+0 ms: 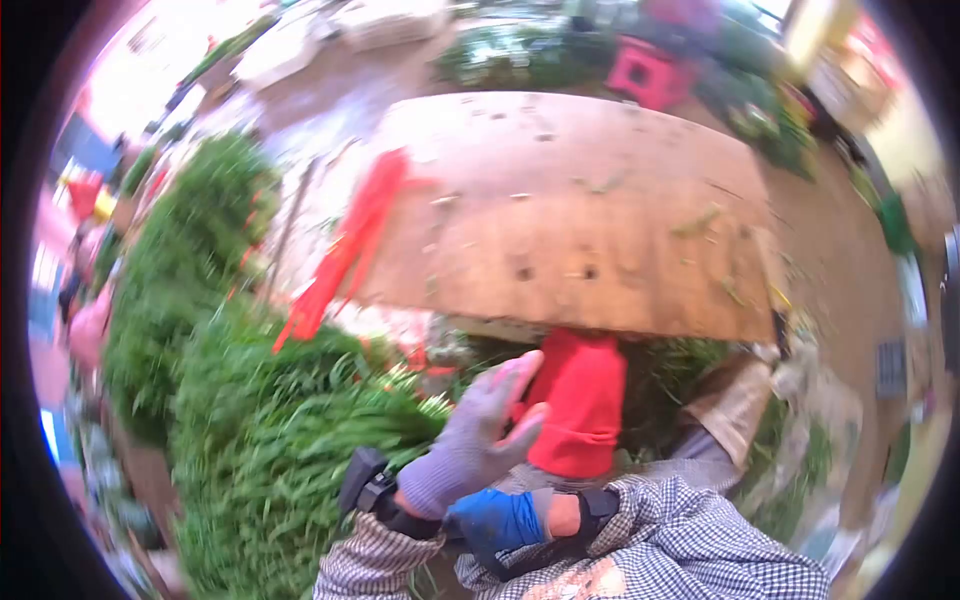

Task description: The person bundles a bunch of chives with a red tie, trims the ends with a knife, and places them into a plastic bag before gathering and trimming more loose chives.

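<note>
My left hand [480,430], in a grey-purple glove, is raised with its fingers and thumb apart and nothing between them. It is beside a red cloth [578,400] over my leg, below the table edge. My right hand [497,520], in a blue glove, lies across my lap just under the left wrist; its fingers are hidden or blurred. A large heap of green leafy stems [290,430] stands to the left. Red strips [350,235] lie on the left part of the wooden board [590,230].
Small leaf scraps dot the board. More greens [185,230] are piled at the far left. Behind the board are a pink stool [650,75], further greens [525,55] and white bundles [280,50]. Clear plastic [815,400] hangs at the right.
</note>
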Tool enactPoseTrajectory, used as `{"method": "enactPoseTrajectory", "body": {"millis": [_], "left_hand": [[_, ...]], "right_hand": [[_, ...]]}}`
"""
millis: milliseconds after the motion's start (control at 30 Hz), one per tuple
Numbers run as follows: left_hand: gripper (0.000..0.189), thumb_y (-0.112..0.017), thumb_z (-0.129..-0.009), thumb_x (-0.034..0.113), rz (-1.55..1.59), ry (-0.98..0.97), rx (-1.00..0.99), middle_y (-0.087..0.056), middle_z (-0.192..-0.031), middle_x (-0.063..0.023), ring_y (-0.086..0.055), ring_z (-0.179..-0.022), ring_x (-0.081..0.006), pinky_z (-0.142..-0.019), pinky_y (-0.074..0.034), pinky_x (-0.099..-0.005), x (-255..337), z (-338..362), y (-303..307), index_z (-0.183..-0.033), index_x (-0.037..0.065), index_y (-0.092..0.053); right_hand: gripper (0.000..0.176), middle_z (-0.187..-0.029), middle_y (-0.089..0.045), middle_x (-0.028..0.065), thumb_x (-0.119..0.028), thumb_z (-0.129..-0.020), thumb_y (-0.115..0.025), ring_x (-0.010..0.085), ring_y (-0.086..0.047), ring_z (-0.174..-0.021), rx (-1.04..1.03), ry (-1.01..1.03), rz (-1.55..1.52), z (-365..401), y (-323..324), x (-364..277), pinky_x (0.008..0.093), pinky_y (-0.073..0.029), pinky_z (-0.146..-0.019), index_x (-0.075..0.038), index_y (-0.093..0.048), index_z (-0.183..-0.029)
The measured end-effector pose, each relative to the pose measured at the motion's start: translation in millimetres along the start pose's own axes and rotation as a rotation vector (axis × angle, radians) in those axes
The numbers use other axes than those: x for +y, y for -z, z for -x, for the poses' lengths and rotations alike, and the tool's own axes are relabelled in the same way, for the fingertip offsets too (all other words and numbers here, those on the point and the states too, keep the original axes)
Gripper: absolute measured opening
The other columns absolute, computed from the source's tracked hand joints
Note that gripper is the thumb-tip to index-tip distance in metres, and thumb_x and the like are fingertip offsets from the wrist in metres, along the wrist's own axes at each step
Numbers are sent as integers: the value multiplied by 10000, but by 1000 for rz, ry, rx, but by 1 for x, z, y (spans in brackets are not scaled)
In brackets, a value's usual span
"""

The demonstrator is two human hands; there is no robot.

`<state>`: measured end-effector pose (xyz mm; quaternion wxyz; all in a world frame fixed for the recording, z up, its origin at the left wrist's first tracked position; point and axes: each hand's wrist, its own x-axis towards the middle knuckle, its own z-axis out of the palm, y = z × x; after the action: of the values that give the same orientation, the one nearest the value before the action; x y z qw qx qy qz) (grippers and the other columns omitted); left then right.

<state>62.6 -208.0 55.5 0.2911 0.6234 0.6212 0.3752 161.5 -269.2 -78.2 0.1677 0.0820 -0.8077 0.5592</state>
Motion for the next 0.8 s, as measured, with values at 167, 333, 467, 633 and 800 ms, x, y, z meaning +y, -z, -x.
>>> {"method": "enactPoseTrajectory", "body": {"millis": [167,333,467,633,800], "left_hand": [[549,-646,-857,96,77,-36,-159,-532,-1287,-185,-519,-1200,-271,-1023,-393,-356,0,-38,-24,-1347,-40,-439],[555,-644,-856,103,121,-109,-278,-529,-1271,-217,-517,-1197,-333,-1009,-404,-377,11,-82,-63,-1344,-52,-431],[569,-650,-852,76,191,-189,-419,-528,-1279,-205,-517,-1200,-316,-1012,-406,-374,33,-113,-114,-1357,-46,-418],[598,-674,-835,26,273,-354,-618,-530,-1277,-197,-521,-1195,-289,-1011,-410,-365,75,-132,-188,-1373,-10,-413],[591,-681,-829,54,315,-465,-777,-539,-1258,-214,-538,-1175,-325,-998,-415,-362,121,-138,-278,-1359,-16,-427]], "right_hand": [[161,-736,-629,133,-220,-826,-616,288,-610,-641,286,-108,165,32,101,-1,397,-483,-604,-65,-661,-836],[124,-833,-682,102,-162,-825,-705,285,-662,-733,707,-366,255,116,197,-14,354,-528,-663,-101,-705,-933],[174,-926,-706,105,-98,-861,-670,215,-672,-821,1093,-503,290,213,244,-61,325,-535,-753,-43,-712,-1021],[128,-919,-722,82,-50,-876,-637,144,-675,-812,1592,-744,384,348,234,-125,275,-526,-753,-20,-721,-967],[176,-932,-721,97,-124,-846,-673,188,-690,-820,1771,-1096,491,468,166,-131,290,-532,-768,-40,-717,-995]]}}
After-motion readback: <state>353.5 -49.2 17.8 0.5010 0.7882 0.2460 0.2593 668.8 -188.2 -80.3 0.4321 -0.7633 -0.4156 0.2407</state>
